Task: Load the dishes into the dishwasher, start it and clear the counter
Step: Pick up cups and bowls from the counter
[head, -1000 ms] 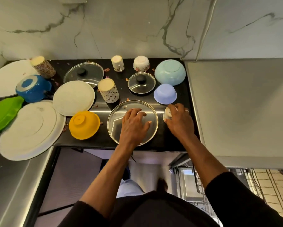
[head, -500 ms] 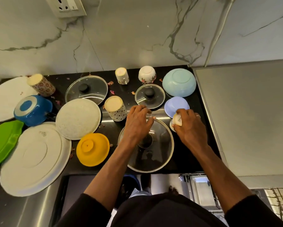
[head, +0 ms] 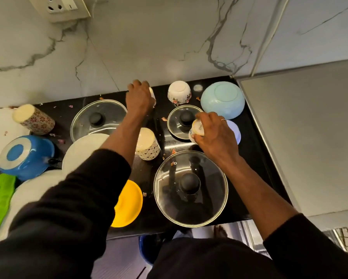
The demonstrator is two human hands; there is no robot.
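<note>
Left hand (head: 141,97) curled round small white cup (head: 152,95) at tabletop (head: 255,158) 12 o'clock edge; cup mostly hidden, axis unclear. Right hand (head: 213,133) gripped second cup (head: 197,128) at 3 o'clock of small glass lid (head: 175,125). Half a second earlier, left hand was on big lid (head: 190,188). Second cup was tipped, round end facing 10 o'clock.

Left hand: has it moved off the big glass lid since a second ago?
Yes. The left hand has gone from the large glass lid back toward the wall, and now grips a small cup beside the floral bowl.
</note>
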